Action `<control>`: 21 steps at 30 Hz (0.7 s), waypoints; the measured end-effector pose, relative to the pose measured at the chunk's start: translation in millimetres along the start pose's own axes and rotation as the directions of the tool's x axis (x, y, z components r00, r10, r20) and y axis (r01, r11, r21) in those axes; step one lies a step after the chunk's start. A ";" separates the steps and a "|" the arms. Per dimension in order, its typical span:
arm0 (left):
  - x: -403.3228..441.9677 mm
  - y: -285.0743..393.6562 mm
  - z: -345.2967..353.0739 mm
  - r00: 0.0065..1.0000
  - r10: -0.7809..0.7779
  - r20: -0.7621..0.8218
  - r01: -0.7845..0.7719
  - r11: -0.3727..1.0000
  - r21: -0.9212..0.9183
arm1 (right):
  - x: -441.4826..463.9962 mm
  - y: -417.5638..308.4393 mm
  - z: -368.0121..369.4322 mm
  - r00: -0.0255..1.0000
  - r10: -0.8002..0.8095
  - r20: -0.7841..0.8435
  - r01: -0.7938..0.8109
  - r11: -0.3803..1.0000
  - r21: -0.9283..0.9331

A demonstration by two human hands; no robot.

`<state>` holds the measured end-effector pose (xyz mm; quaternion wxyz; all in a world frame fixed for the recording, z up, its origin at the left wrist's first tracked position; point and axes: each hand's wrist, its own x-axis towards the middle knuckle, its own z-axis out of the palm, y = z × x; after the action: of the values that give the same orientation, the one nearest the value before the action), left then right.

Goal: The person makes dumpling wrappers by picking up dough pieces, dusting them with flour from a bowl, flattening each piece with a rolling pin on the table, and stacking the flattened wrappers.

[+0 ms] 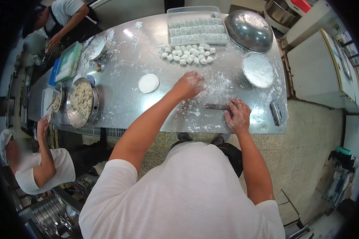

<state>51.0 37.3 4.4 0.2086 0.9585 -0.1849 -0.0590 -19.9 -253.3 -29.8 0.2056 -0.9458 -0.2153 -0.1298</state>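
Note:
My left hand (190,85) is over the middle of the floured table (121,51), its floury fingers curled down. What they hold, if anything, is hidden. My right hand (239,115) lies nearer the front edge, fingers wrapped over one end of a short, dark rolling pin (215,106). The pin's other end points left. Beyond my left hand sits a loose group of small white dough pieces (189,54). To its left is a stack of flat, round white dough wrappers (148,83). A bowl of flour (258,69) stands to the right.
Behind the dough pieces are a clear tray (174,12) with white dough rows and an overturned metal bowl (249,30). A metal scraper (275,112) lies at right. Filling fills a bowl (81,97) at left. Two co-workers (48,167) (70,18) stand along the left side.

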 end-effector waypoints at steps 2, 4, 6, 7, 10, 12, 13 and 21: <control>9.6 8.6 15.6 0.989 -0.043 -0.139 0.046 0.999 0.019 | 0.7 -0.6 0.4 1.000 -0.009 0.010 0.009 1.000 -0.003; 11.9 20.4 35.2 0.934 0.029 -0.355 0.073 0.960 0.271 | 0.4 -0.1 -1.0 1.000 -0.004 0.027 0.004 1.000 -0.008; 10.7 13.5 41.8 0.969 0.032 -0.244 0.037 0.961 0.273 | 0.7 0.4 -0.3 1.000 0.005 0.024 -0.005 1.000 -0.009; 12.9 10.8 39.7 0.989 0.050 -0.136 -0.009 0.959 0.285 | 7.2 1.3 0.2 0.999 0.018 0.032 -0.018 1.000 -0.011; 20.7 9.1 30.5 0.996 0.040 -0.079 -0.019 0.966 0.257 | 1.0 -2.1 -2.0 0.997 0.044 0.059 -0.043 0.999 -0.026; 19.9 12.0 31.5 0.998 0.035 -0.059 -0.017 0.960 0.281 | 4.1 0.9 1.0 0.998 0.045 0.038 -0.045 0.999 -0.011; 15.5 15.6 34.7 0.999 0.008 -0.034 0.003 0.954 0.299 | 0.4 1.1 -0.4 0.999 0.037 0.034 -0.038 0.999 0.013; 31.4 -17.2 39.9 0.987 -0.096 -0.128 0.089 0.994 -0.064 | 4.4 1.0 -2.8 1.000 0.013 -0.014 -0.013 1.000 0.012</control>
<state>78.1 24.8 -40.1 0.2450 0.9615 -0.1244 -0.0110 -16.1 -253.9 -26.2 0.2137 -0.9450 -0.2085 -0.1336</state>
